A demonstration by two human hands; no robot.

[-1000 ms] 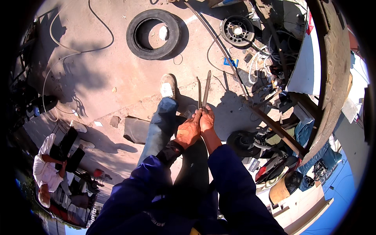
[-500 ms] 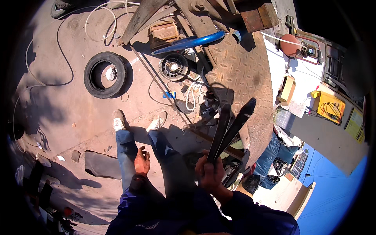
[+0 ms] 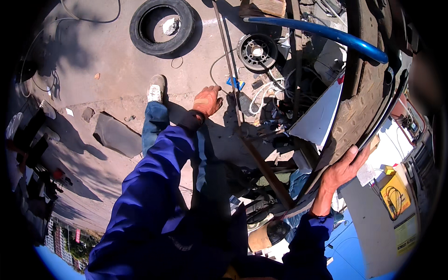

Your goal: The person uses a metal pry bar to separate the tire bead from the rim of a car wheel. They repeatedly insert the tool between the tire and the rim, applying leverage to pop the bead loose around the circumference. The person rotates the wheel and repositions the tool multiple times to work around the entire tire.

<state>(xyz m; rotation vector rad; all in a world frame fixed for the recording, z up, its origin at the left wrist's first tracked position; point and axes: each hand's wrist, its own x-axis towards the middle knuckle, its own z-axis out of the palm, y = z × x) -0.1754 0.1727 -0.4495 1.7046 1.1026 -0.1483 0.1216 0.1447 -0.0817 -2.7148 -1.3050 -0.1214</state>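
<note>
My right hand (image 3: pixel 344 167) is raised at the right and grips long, dark, flat metal bars (image 3: pixel 391 99) that curve upward past a rusty patterned steel plate (image 3: pixel 361 105). My left hand (image 3: pixel 208 100) is stretched forward over the concrete ground with its fingers apart, and it holds nothing. It hovers near a long rusty rod (image 3: pixel 232 79) and a small blue object (image 3: pixel 236 84). Both arms wear blue sleeves. My white shoe (image 3: pixel 156 88) stands on the ground just left of the left hand.
A black tyre (image 3: pixel 161 24) lies on the ground at the top. A wheel rim (image 3: pixel 257 49), white cables and scrap parts clutter the area to its right. A blue pipe (image 3: pixel 317 31) arches above a white panel (image 3: pixel 321 117). A yellow machine (image 3: pixel 395 196) stands at far right.
Both hands were together on the flat bars low near the ground. The right hand has lifted the bars up to the right; the left hand has let go and reached forward.
</note>
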